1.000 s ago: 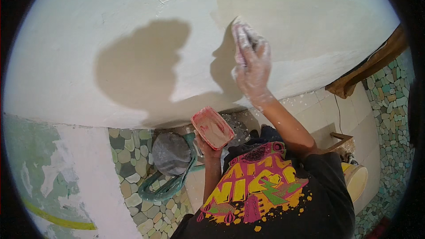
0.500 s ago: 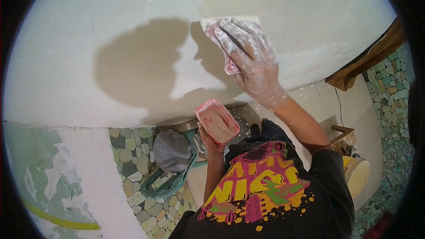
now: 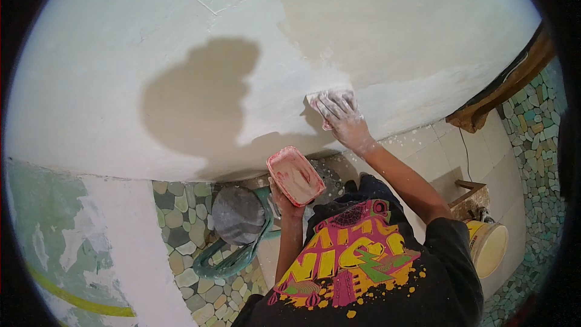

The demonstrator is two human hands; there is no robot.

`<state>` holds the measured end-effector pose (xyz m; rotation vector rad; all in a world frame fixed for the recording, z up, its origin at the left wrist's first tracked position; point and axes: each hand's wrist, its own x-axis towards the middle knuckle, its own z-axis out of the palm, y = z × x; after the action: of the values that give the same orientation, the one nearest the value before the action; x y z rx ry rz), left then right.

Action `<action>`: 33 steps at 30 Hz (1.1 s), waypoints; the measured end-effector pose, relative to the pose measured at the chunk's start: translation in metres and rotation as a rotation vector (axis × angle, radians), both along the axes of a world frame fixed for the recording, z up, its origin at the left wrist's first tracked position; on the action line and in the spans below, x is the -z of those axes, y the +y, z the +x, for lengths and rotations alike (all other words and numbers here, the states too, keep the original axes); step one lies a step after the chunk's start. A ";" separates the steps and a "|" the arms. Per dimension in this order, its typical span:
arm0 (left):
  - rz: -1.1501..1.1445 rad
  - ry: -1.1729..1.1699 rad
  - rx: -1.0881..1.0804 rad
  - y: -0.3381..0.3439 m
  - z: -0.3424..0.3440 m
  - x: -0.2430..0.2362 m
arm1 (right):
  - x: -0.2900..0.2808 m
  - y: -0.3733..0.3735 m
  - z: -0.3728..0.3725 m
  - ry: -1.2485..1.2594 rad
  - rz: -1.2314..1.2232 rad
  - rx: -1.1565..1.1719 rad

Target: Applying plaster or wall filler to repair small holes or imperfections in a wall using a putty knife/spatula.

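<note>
My right hand (image 3: 342, 115), coated in white paste, grips a flat pink spreader (image 3: 327, 123) against the pale wall (image 3: 91, 72), its fingers over the spreader's back. Below it, my left hand (image 3: 284, 203) holds a red rectangular tub (image 3: 295, 174) with beige paste inside, tilted toward me. A broad damp beige patch (image 3: 399, 24) covers the upper right part of the wall, above the spreader. My shadow falls on the wall to the left.
Below are a dark round object (image 3: 238, 214) with a coiled green hose (image 3: 212, 265), pebble flooring (image 3: 190, 218) and cream tiles (image 3: 493, 184). A yellow bucket (image 3: 487, 248) stands beside a small wooden stool (image 3: 475, 197) at right. A brown wooden edge (image 3: 478, 109) borders the wall.
Over the last second my right hand shifted across the upper wall, then moved down with the spreader, just above the tub. My left hand still holds the tub, nearly in place.
</note>
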<state>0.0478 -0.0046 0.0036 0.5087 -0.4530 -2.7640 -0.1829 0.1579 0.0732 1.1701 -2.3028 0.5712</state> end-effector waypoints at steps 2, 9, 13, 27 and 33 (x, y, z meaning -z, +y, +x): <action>0.014 0.007 -0.008 -0.005 -0.001 0.001 | -0.013 0.003 0.011 -0.099 -0.079 -0.005; 0.016 0.011 -0.008 -0.004 0.002 0.007 | -0.116 0.018 -0.017 -0.030 -0.598 0.013; 0.032 -0.034 -0.024 0.006 0.006 0.004 | -0.130 -0.010 -0.007 -0.036 -0.638 0.102; 0.030 -0.024 0.048 0.007 -0.014 -0.003 | -0.124 -0.032 0.027 -0.291 -0.611 -0.131; 0.046 -0.001 0.068 0.005 -0.020 -0.001 | -0.139 -0.027 0.007 -0.854 -1.199 -0.173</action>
<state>0.0274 0.0008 0.0043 0.5146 -0.4156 -2.8448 -0.1756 0.1309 0.2122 0.5031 -1.7140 2.4110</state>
